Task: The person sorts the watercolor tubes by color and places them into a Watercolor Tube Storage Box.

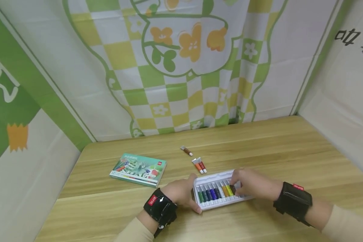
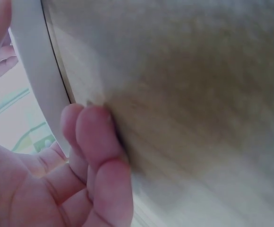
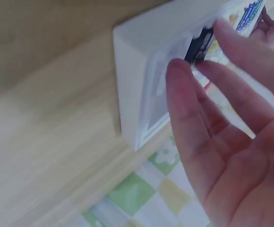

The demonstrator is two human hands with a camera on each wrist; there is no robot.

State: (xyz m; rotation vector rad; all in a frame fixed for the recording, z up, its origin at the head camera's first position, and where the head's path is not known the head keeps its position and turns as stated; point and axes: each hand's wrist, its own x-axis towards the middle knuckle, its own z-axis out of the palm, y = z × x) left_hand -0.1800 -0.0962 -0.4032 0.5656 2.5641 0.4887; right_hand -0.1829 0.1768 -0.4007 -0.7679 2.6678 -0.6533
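Note:
A white plastic tray (image 1: 214,177) of small paint tubes lies on the table, with green, blue, ochre and yellow tubes in a row. My left hand (image 1: 181,191) grips its left end, thumb at the near corner; in the left wrist view curled fingers lie against the tray's pale wall (image 2: 38,71). Over the right part of the tray, my right hand (image 1: 254,185) pinches a dark brown paint tube (image 1: 233,190) between thumb and fingers. The right wrist view shows that dark tube (image 3: 201,45) inside the tray. The right-hand slots are partly hidden by the hand.
Behind the tray lie an orange tube (image 1: 197,166) and a red tube (image 1: 202,165) side by side, with a brown tube (image 1: 186,151) farther back. A green illustrated box (image 1: 139,169) lies at the left. A patterned curtain (image 1: 181,84) hangs behind the wooden table (image 1: 275,148).

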